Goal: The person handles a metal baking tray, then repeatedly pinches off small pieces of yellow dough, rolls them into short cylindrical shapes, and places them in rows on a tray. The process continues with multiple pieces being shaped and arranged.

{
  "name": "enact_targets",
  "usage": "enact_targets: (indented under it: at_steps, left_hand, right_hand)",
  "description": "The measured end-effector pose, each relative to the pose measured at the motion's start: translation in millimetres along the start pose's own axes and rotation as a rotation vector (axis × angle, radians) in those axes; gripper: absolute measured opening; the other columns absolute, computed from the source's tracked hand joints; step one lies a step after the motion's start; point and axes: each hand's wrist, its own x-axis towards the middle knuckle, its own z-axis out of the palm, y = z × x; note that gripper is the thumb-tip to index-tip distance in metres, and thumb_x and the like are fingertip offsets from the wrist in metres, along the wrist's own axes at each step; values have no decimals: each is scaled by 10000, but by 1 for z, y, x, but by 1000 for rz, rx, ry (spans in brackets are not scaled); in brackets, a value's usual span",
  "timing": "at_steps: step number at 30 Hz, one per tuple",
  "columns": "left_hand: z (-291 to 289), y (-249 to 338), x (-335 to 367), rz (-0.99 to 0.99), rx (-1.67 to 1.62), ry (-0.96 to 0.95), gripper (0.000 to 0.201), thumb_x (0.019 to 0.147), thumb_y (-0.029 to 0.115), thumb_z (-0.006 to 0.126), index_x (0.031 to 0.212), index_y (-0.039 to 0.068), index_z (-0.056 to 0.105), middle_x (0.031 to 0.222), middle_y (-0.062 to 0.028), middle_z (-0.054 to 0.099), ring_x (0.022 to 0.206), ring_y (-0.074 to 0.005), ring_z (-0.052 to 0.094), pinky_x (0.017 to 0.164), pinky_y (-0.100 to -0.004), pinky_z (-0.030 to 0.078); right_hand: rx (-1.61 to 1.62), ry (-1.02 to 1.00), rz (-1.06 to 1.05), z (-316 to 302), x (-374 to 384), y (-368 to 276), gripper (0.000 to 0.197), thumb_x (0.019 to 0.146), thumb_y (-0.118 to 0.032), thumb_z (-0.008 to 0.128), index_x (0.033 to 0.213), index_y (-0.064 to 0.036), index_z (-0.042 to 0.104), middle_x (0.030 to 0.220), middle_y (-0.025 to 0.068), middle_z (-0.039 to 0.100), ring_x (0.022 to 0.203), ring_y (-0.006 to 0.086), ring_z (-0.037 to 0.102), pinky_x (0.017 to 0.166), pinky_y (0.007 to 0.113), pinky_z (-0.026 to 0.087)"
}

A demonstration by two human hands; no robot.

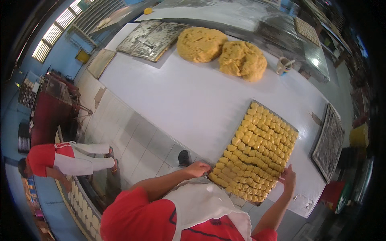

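Note:
A baking tray [295,129] full of rows of yellow dough pieces [257,148] lies partly on the white table, its near end jutting past the table's front edge toward my apron. My left hand [198,169] is closed on the tray's left edge near the close corner. On the opposite side, my right hand [288,178] grips the right edge, with some of its fingers hidden by the rim. Two big lumps of yellow dough, one left [201,44] and one right [243,61], rest at the table's far side.
The white table [177,96] also bears dark, worn trays [155,39] at the far left, a cup [284,65] beside the dough, and another dark tray [329,142] at the right edge. A person in red [52,160] bends over trays of pale rounds [82,207] at left.

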Motion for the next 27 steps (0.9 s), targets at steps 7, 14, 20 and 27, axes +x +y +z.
enact_targets:
  at_steps: [7,14,20,27]
  left_hand:
    - [22,35,-41,219,296,277,301,1033,274,570,1066,5,701,825,-150,678,767,-181,591,740,-362,497]
    - [73,18,-74,169,198,469,323,1003,275,580,1027,-16,717,804,-183,687,731,-242,622,731,-395,511]
    - [161,-46,-64,88,-71,640,296,1052,193,541,1030,-5,759,804,-44,683,717,-140,606,663,-320,497]
    - [296,-109,-43,234,-471,787,342,1080,123,489,1384,36,619,906,-34,683,732,-115,616,670,-294,532]
  right_hand:
    - [84,-158,6,-6,14,-1,841,1006,-717,477,1228,74,655,958,136,693,885,254,689,766,452,616]
    - [0,-248,-59,10,52,-14,808,1004,-693,510,1212,72,665,942,107,685,865,231,671,769,458,615]
    - [-141,-506,-213,57,92,-41,729,991,-686,554,1031,18,740,867,69,691,775,189,672,694,388,591]
    - [-314,-603,-710,50,76,7,682,1006,-476,656,1492,-22,503,1347,149,667,1064,247,694,926,350,538]
